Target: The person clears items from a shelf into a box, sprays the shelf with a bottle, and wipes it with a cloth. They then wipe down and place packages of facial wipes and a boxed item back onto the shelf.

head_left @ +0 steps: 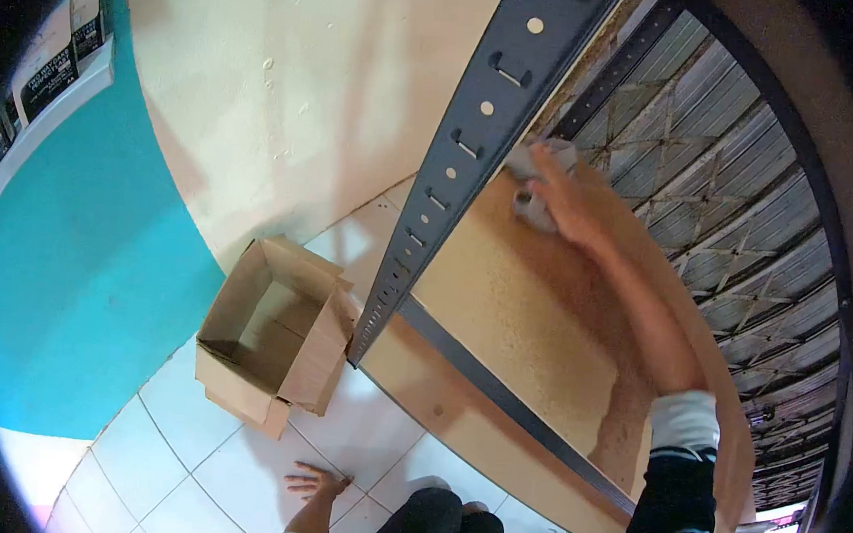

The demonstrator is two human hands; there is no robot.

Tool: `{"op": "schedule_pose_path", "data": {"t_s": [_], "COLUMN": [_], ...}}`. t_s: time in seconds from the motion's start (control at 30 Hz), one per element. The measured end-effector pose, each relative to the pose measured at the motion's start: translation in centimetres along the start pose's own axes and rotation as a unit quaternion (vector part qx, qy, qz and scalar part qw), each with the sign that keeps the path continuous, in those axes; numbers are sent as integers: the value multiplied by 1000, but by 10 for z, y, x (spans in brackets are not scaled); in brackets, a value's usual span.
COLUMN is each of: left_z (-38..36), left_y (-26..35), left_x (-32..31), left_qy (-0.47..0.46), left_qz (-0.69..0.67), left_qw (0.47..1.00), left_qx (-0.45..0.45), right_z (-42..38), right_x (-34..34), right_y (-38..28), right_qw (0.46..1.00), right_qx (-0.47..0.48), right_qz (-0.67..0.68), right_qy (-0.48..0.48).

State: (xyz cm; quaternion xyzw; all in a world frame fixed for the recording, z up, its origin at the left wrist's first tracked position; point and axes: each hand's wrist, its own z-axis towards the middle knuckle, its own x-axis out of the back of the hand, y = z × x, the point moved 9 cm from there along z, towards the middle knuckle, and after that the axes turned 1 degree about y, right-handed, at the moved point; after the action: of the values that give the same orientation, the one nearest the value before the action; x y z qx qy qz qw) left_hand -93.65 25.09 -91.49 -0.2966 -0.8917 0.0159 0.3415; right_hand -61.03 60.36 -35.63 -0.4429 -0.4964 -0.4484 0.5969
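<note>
My right hand reaches to the far end of a brown board shelf and presses a grey cloth onto it, close to the upright post. Motion smears the fingers a little, and part of the cloth lies hidden under them. A darker, damp-looking patch stretches over the board beneath my right forearm. Low in the view, my left hand hangs above the white floor tiles with its fingers spread and nothing in it.
A dark perforated metal post rises at the shelf's corner. On the tiles beside it sits an open cardboard box. Behind the shelf is a metal shutter with lattice bars. Boxed goods stand on a white ledge at upper left.
</note>
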Motion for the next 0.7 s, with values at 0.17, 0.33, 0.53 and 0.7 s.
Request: {"op": "schedule_pose_path", "data": {"t_s": [0.17,0.33,0.53,0.7], "left_z": [-11,-3,-19,-5], "left_y": [1,4,2,1], "left_x": [10,-1,18,10], "left_qy": [-34,-33,-10,3], "left_qz": [26,13,52,50], "left_qw": [999,999,999,998], "left_qx": [-24,-25,-9,-24], "right_z": [44,-19,-104,-22], "right_x": [-37,-37,-27,-39], "right_y": [93,-56,-103,81], "right_qw": [989,992,982,992], "right_qx": [-103,69,146,-35], "right_qz": [7,108,88,30], "right_qy": [105,-1,-78,120]}}
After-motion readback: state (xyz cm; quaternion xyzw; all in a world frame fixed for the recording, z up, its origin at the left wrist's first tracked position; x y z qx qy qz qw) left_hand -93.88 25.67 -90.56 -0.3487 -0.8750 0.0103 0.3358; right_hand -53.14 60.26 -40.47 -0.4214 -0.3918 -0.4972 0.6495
